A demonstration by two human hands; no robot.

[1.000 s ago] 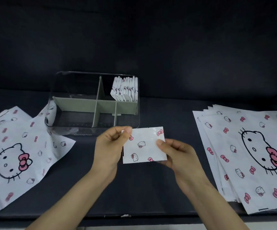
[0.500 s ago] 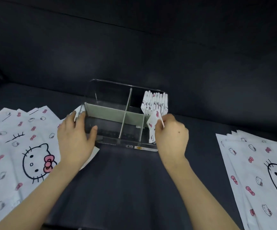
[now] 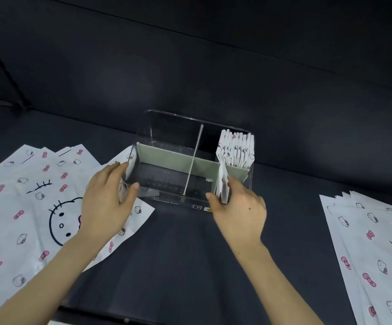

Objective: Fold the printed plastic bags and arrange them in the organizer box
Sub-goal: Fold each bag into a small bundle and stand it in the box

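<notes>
Printed bags (image 3: pixel 26 207) lie flat on the worktop (image 3: pixel 185 254) left of and beneath the left hand (image 3: pixel 105 202), whose straight fingers (image 3: pixel 117 166) press the organizer box (image 3: pixel 173 204) at its left wall. The right hand (image 3: pixel 239 212) pinches a folded bag (image 3: pixel 222 184) upright in the near-right compartment; beyond its fingers stands a folded row (image 3: pixel 236 148), and a flat stack (image 3: pixel 366 242) lies well right.

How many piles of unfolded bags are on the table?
2. One pile lies left of the box, partly under the left hand; the other lies at the right edge. Both run out of frame. The right hand holds a folded bag.
</notes>
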